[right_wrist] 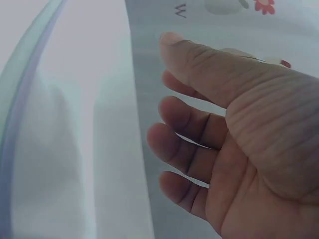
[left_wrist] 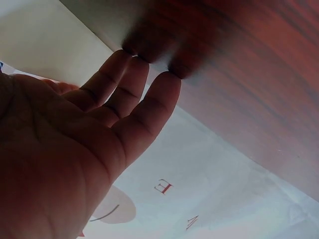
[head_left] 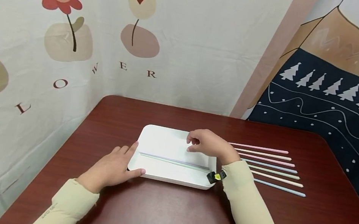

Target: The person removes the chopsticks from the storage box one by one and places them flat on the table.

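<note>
A shallow white tray [head_left: 161, 144] lies on the brown table. Inside it, a bluish-purple straw-like stick [head_left: 172, 161] and a pale green one [head_left: 189, 166] lie side by side, running left to right. My left hand [head_left: 113, 167] rests against the tray's left end, fingers extended and thumb at the front left corner. Over the tray's right part hovers my right hand [head_left: 209, 143], its fingers loosely bent with nothing between them. The right wrist view shows this hand [right_wrist: 219, 129] apart from the sticks, which appear along the left edge.
Right of the tray, several pastel sticks [head_left: 270, 165] lie in a spaced row on the table [head_left: 172, 210], their left ends partly hidden by my right arm. A flower-print cloth [head_left: 189, 44] hangs behind, and a dark tree-print cloth [head_left: 332, 103] at the right.
</note>
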`<action>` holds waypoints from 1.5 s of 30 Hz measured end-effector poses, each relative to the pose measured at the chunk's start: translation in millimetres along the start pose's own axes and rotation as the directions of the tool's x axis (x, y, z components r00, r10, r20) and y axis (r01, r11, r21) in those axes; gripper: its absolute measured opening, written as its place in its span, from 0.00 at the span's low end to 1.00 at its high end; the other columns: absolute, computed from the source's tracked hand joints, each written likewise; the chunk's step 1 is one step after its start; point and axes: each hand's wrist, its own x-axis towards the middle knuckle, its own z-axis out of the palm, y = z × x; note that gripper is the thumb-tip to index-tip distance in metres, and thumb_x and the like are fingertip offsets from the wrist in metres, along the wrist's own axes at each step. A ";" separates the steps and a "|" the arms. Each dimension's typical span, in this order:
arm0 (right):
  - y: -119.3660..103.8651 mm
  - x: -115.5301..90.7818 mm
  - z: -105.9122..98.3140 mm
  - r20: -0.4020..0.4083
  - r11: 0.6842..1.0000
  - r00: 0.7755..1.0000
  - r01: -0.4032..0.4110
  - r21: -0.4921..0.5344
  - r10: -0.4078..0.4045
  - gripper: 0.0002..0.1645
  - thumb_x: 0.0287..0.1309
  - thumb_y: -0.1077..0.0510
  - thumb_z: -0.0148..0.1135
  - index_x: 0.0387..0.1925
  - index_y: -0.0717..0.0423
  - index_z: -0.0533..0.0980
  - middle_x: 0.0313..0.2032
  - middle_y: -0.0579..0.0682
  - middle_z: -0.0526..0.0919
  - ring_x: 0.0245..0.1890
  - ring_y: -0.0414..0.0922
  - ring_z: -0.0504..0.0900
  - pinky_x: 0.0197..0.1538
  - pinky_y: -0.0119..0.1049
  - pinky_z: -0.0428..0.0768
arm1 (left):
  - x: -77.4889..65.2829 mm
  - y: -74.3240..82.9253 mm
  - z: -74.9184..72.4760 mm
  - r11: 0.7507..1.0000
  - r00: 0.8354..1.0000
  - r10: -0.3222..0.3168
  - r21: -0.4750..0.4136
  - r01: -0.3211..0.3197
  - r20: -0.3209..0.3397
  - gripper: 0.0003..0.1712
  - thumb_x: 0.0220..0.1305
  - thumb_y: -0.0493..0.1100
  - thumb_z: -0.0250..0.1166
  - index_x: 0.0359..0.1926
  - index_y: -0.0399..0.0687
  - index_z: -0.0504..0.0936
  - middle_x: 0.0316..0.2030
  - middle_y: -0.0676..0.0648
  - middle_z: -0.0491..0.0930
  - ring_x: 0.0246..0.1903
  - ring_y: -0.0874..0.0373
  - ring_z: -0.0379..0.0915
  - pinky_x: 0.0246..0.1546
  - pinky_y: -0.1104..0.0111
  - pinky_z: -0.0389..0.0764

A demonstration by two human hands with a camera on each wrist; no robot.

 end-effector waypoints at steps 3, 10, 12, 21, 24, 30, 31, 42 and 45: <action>-3.7 9.5 6.6 0.041 1.000 0.999 0.003 0.010 -0.004 0.09 0.58 0.54 0.72 0.36 0.47 0.79 0.28 0.43 0.75 0.32 0.40 0.73 0.36 0.35 0.73 | -1.0 -0.7 0.5 1.000 1.000 -0.002 -0.001 0.002 0.000 0.64 0.59 0.81 0.50 0.77 0.36 0.50 0.60 0.35 0.70 0.59 0.38 0.64 0.53 0.47 0.72; -9.9 24.9 22.1 0.134 0.998 0.990 0.026 0.060 -0.034 0.09 0.58 0.56 0.72 0.32 0.44 0.77 0.25 0.42 0.73 0.28 0.38 0.71 0.34 0.33 0.70 | -2.0 -1.7 1.1 1.000 1.000 -0.005 0.009 0.005 -0.011 0.66 0.57 0.83 0.48 0.77 0.37 0.50 0.58 0.37 0.71 0.57 0.40 0.65 0.52 0.49 0.73; -9.5 27.7 27.6 0.153 0.996 0.987 0.034 0.078 -0.045 0.08 0.58 0.57 0.72 0.31 0.44 0.77 0.25 0.41 0.73 0.28 0.37 0.70 0.34 0.32 0.69 | -1.6 -1.2 1.1 1.000 1.000 -0.002 0.006 0.002 -0.013 0.65 0.57 0.83 0.49 0.77 0.37 0.50 0.57 0.37 0.71 0.57 0.41 0.65 0.52 0.49 0.73; -3.8 34.1 45.4 0.216 0.984 0.974 0.023 0.174 -0.061 0.09 0.56 0.62 0.71 0.30 0.46 0.78 0.24 0.41 0.74 0.28 0.36 0.71 0.35 0.31 0.70 | -0.8 -0.3 0.8 1.000 1.000 -0.001 0.003 0.001 -0.004 0.65 0.57 0.83 0.49 0.77 0.36 0.50 0.60 0.35 0.70 0.59 0.39 0.64 0.53 0.47 0.72; -3.2 35.0 47.6 0.223 0.986 0.972 0.030 0.166 -0.067 0.09 0.56 0.62 0.71 0.30 0.46 0.78 0.24 0.41 0.74 0.28 0.36 0.71 0.35 0.31 0.70 | -0.8 -0.4 0.8 1.000 1.000 -0.001 0.006 0.001 -0.003 0.66 0.56 0.84 0.47 0.77 0.36 0.51 0.60 0.35 0.70 0.59 0.39 0.64 0.53 0.47 0.72; -3.2 35.9 50.3 0.221 0.989 0.972 0.043 0.142 -0.074 0.08 0.57 0.63 0.69 0.30 0.47 0.79 0.24 0.41 0.74 0.28 0.36 0.71 0.36 0.31 0.70 | -1.0 0.2 1.4 1.000 1.000 0.001 -0.003 -0.001 -0.009 0.64 0.58 0.80 0.52 0.77 0.36 0.51 0.59 0.35 0.70 0.59 0.39 0.65 0.53 0.47 0.72; -3.2 36.0 50.5 0.222 0.990 0.973 0.039 0.135 -0.069 0.08 0.58 0.63 0.69 0.30 0.46 0.79 0.25 0.40 0.74 0.28 0.36 0.71 0.36 0.30 0.71 | -0.9 0.2 1.6 1.000 1.000 0.002 0.000 -0.002 -0.010 0.63 0.59 0.80 0.53 0.77 0.36 0.51 0.59 0.35 0.70 0.59 0.39 0.65 0.53 0.47 0.72; -3.0 36.7 51.3 0.205 0.998 0.979 0.015 0.053 -0.025 0.08 0.64 0.62 0.61 0.34 0.43 0.79 0.26 0.40 0.75 0.28 0.36 0.72 0.36 0.32 0.72 | -0.1 -1.1 2.6 1.000 1.000 0.000 0.002 0.000 -0.003 0.64 0.58 0.81 0.51 0.77 0.36 0.51 0.61 0.34 0.70 0.61 0.37 0.64 0.55 0.46 0.71; -3.4 37.2 51.4 0.201 0.998 0.979 0.020 0.062 -0.032 0.07 0.63 0.61 0.63 0.33 0.44 0.79 0.26 0.40 0.75 0.28 0.36 0.71 0.36 0.32 0.71 | -0.2 -1.2 2.2 1.000 1.000 0.001 0.004 -0.001 -0.004 0.64 0.58 0.81 0.51 0.77 0.36 0.51 0.61 0.34 0.70 0.61 0.37 0.64 0.56 0.46 0.71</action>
